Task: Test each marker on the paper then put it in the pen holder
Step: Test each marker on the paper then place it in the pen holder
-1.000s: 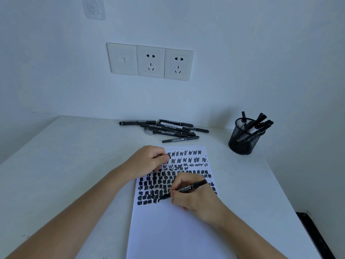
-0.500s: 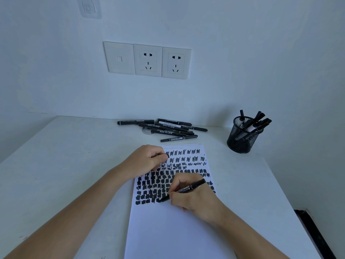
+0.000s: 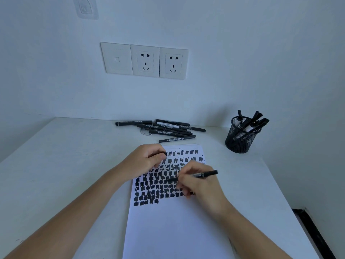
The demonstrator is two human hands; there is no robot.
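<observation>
My right hand (image 3: 200, 186) grips a black marker (image 3: 206, 173) over the white paper (image 3: 175, 227), its tip end pointing left above the rows of black scribbles (image 3: 156, 189). My left hand (image 3: 147, 160) rests on the paper's upper left part, pinching a small black marker cap (image 3: 164, 153). A pile of several black markers (image 3: 164, 129) lies on the table beyond the paper. The black mesh pen holder (image 3: 239, 140) stands at the right rear with several markers upright in it.
The white table (image 3: 61, 165) meets the wall at the back. Wall sockets (image 3: 144, 60) sit above the marker pile. The table's right edge drops off beside a dark strip (image 3: 313, 232) on the floor.
My right hand has lifted and shifted up and right across the scribbles, and the marker now lies more level. My left hand keeps its hold on the cap.
</observation>
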